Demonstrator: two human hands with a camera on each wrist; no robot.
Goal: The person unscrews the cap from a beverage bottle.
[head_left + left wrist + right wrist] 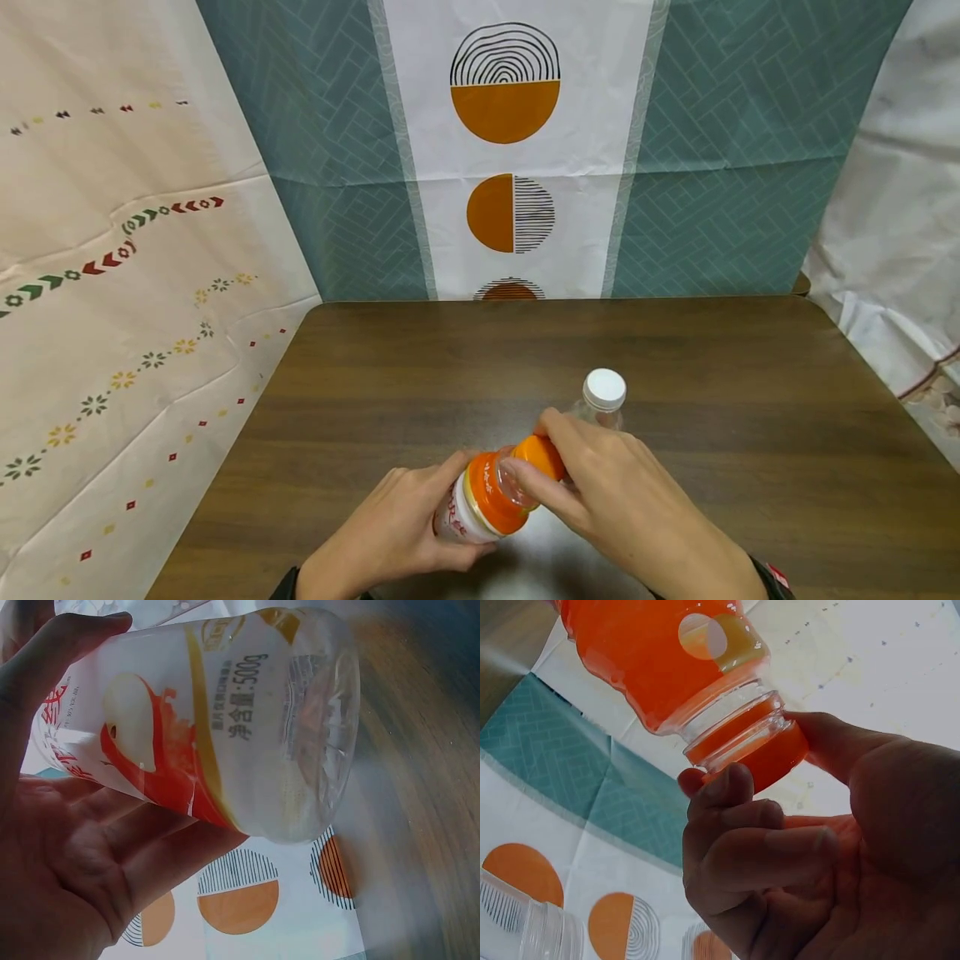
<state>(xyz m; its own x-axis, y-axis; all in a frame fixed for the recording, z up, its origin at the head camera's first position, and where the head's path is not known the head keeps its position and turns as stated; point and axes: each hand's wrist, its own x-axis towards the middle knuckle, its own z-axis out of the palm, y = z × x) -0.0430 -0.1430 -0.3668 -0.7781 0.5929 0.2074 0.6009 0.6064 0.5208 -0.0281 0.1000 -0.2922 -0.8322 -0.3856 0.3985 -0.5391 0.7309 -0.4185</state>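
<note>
A plastic drink bottle (491,496) with an orange and white label tilts toward the right above the table. My left hand (401,521) grips its body, thumb on one side and fingers underneath in the left wrist view. An apple picture and "500g" print show on the bottle's lower label (157,727), near its see-through base. At the bottle's neck, my right hand (615,479) pinches the orange cap (776,757) between thumb and curled fingers. An orange ring circles the clear neck just below this cap.
Just beyond my right hand stands a clear bottle with a white cap (604,389), partly hidden by that hand. The brown wooden table (375,367) meets a green and white patterned cloth (337,150) at its back edge. Pale cloths hang at both sides.
</note>
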